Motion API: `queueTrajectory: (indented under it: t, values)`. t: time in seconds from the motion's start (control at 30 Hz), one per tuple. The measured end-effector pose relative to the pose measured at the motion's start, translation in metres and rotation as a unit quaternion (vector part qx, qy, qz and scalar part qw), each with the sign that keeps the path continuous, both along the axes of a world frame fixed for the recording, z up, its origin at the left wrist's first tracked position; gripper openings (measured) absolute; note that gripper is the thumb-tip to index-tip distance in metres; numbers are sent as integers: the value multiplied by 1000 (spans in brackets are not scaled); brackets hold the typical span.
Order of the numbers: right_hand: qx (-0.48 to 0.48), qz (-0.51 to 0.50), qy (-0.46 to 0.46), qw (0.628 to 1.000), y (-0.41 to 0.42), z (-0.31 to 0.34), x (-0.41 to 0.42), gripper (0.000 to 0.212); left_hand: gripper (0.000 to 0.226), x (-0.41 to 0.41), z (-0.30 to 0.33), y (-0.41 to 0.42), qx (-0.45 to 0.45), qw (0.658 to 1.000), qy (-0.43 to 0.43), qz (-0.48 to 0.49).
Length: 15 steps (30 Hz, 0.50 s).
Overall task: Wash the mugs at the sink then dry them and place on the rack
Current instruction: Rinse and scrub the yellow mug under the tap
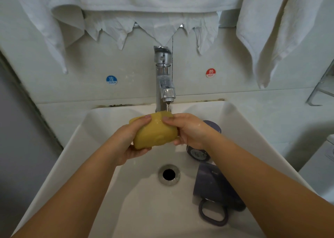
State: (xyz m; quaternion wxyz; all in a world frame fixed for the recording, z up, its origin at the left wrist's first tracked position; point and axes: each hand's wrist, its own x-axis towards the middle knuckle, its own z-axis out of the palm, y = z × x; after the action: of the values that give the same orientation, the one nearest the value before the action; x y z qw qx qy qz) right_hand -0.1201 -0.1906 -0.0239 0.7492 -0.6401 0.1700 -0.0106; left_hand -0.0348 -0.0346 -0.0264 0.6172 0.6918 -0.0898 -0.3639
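I have a yellow mug (pixel 155 131) between both my hands, lifted over the middle of the white sink (pixel 75 143) and right under the spout of the chrome tap (pixel 164 78), which stands at twelve o'clock on the back rim. A thin stream of water (pixel 168 106) runs from the spout onto the top of the mug. My left hand (pixel 130 142) wraps the mug's nine o'clock end, fingers curled over the top and thumb underneath; my right hand (pixel 188 131) grips the three o'clock end, fingers over the far edge, and both hands are wet. I cannot tell which way the mug's opening faces. Two dark purple mugs lie in the basin at about four o'clock from the drain (pixel 169 174): the near purple mug (pixel 215 189) lies on its side with its loop handle toward me, and the far purple mug (pixel 198 153) sits just behind my right wrist, mostly hidden by it. On the wall at ten o'clock from the tap is a blue COLD sticker (pixel 111 80), and at two o'clock a red HOT sticker (pixel 210 73). White towels (pixel 267 39) hang across the top, and a wire rack (pixel 318 93) shows at the three o'clock edge.
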Motion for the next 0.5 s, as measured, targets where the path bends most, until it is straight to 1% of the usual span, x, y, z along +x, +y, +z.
queueTrajectory:
  t: [0.07,0.1,0.17,0.23,0.3,0.33,0.4,0.47,0.5]
  values:
    - [-66,-63,32,995,0,-2,3,32,52,-2,-3,-3,17,999,-35,9]
    - [-70,-80,37,994,-1,-4,4,34,58,-2,-6,-4,23,998,-58,16]
    - [-21,-56,13,998,-2,-3,4,33,64,0,-8,-5,23,996,-80,31]
    - [22,15,-17,1000,-3,0,0,25,62,2,-6,-3,9,998,-48,40]
    - [8,48,-26,998,-2,1,-2,16,52,4,-5,-2,11,999,-11,36]
    - [-14,33,-21,999,-1,1,-1,15,49,4,-4,-2,15,999,3,34]
    - [-43,-31,-10,999,3,-1,4,26,46,2,-5,-3,20,999,11,25]
    - [-24,-67,-7,997,3,-2,8,34,46,1,-6,-4,22,1000,2,18]
    - [-11,-56,-12,998,3,-3,9,33,46,2,-6,-4,21,999,4,24]
